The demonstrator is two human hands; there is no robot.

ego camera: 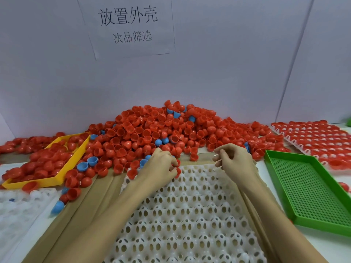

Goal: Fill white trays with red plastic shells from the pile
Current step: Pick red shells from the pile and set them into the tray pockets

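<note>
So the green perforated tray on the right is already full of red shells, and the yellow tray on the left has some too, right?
Not quite. The head view shows the green perforated tray on the right is empty: no red shells inside it, only its bare mesh floor. The yellow tray on the left does hold red shells, as you said.

At the far edge of the white tray, the left hand grips red shells in curled fingers. The right hand hovers beside it, fingers loosely curled, below the red pile.
</note>
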